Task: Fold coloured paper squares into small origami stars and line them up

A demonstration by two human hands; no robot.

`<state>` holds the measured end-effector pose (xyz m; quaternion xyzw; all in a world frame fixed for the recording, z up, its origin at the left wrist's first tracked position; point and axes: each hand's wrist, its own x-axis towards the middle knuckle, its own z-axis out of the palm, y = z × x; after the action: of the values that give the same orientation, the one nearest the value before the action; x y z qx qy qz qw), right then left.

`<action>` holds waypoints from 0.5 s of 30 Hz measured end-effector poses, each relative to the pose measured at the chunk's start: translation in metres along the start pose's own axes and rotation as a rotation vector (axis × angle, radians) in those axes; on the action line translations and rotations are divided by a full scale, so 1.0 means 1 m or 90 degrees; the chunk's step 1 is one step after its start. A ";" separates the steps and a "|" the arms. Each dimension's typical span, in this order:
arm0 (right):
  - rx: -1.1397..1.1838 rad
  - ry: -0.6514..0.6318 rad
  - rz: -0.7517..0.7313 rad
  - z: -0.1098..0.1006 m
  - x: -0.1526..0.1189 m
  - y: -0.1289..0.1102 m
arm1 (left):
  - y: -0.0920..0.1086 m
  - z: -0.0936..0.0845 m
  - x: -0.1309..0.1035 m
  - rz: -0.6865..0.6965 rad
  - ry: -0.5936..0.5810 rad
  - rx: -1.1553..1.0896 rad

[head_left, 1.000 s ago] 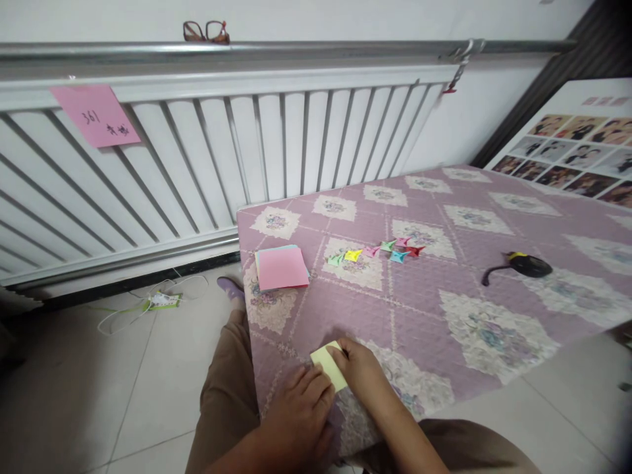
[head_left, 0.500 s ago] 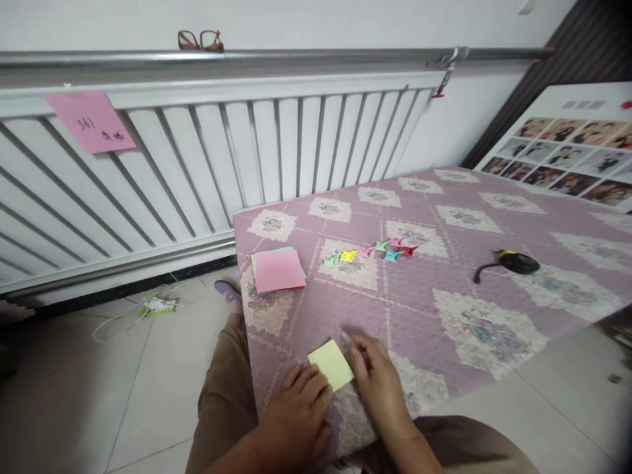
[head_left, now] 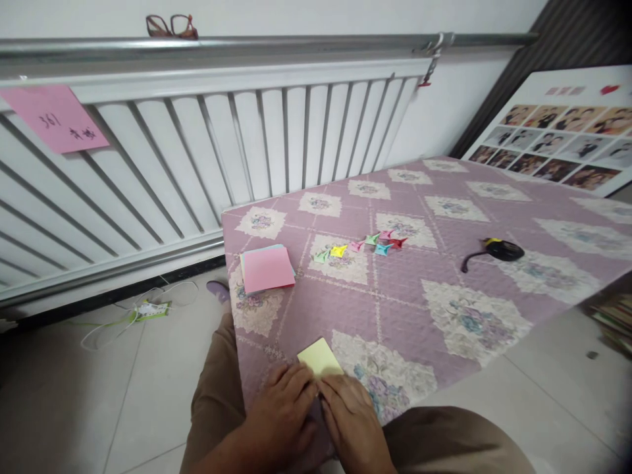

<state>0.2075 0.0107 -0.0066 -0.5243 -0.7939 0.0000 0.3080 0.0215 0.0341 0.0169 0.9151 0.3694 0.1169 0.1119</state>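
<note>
A pale yellow square of paper (head_left: 320,357) lies near the front edge of the cloth-covered table. My left hand (head_left: 286,405) has its fingers closed together and bent over the paper's near left edge. On the near right edge, my right hand (head_left: 351,411) presses with its fingers held together, their tips close to the left fingertips. The paper's near corner is hidden beneath both hands. Further off stands a cluster of small folded paper pieces, among them a yellow one (head_left: 338,251), a blue one (head_left: 382,250) and a red one (head_left: 397,243).
A stack of coloured paper with a pink sheet (head_left: 269,268) on top lies at the table's left. A black object with a strap (head_left: 503,249) rests to the right. Behind the table runs a white radiator (head_left: 271,145); a photo board (head_left: 557,131) leans at the far right.
My right hand has come from beside the paper's right corner to its near edge, next to my left hand. The whole view has shifted slightly.
</note>
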 end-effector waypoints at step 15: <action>-0.082 -0.058 -0.089 -0.002 -0.008 0.002 | -0.023 -0.010 -0.007 -0.003 -0.080 0.084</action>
<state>0.2126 0.0043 -0.0093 -0.4862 -0.8398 -0.0488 0.2365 -0.0008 0.0465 0.0185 0.9252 0.3706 0.0346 0.0745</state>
